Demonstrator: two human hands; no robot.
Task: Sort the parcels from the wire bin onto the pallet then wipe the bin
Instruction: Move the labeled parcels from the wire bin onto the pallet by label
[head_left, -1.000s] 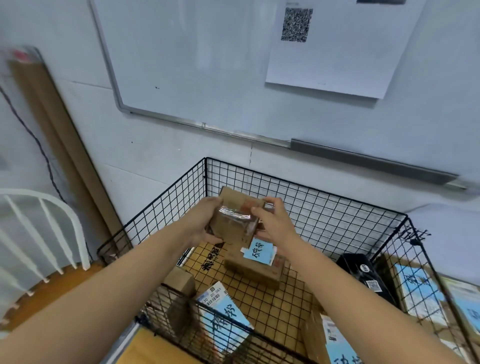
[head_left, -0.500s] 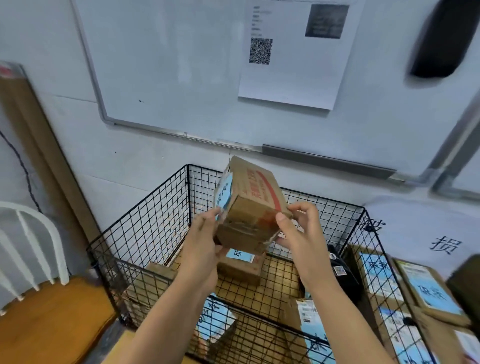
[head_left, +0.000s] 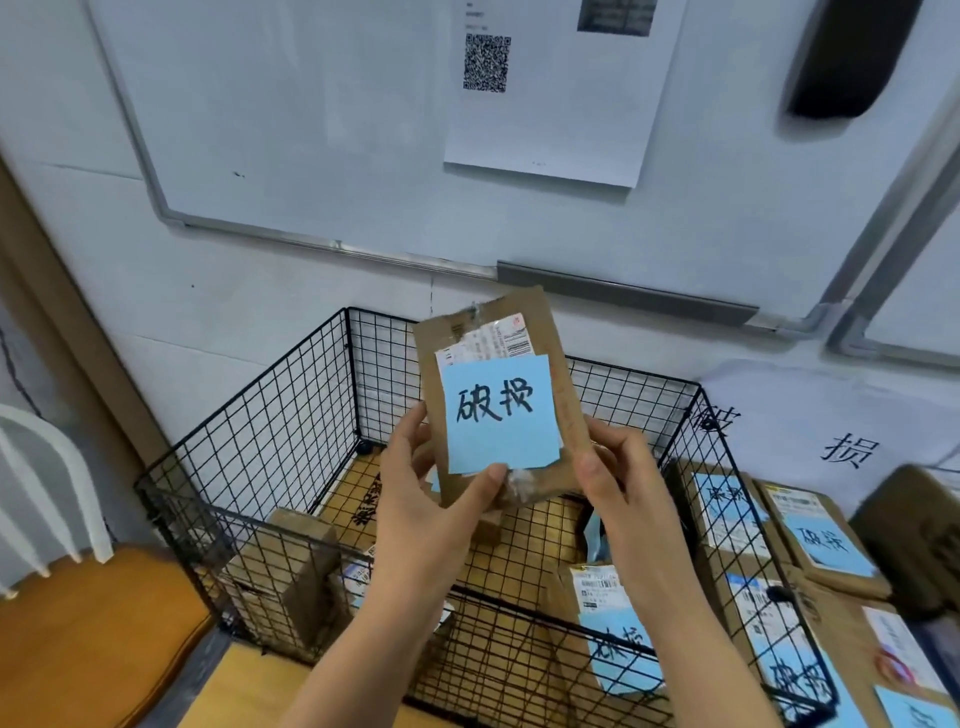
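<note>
I hold a small brown cardboard parcel (head_left: 558, 358) upright above the black wire bin (head_left: 270, 441), its face toward me. A blue note with black handwriting (head_left: 498, 415) and a white shipping label are stuck on it. My left hand (head_left: 431, 499) grips its lower left edge, thumb on the note. Its lower right side is in my right hand (head_left: 618, 478). Inside the bin lie more parcels, one brown box (head_left: 306, 561) at the left and one with a blue note (head_left: 613, 623) at the right.
Right of the bin, several parcels with blue notes (head_left: 815, 540) lie side by side under a white paper sign (head_left: 841, 431). A wooden chair (head_left: 78, 618) stands to the left. A whiteboard (head_left: 311, 114) hangs on the wall behind.
Both hands lifted the parcel out of the bin and turned it, so its labelled face with the blue note now points at me. The view shifted right.
</note>
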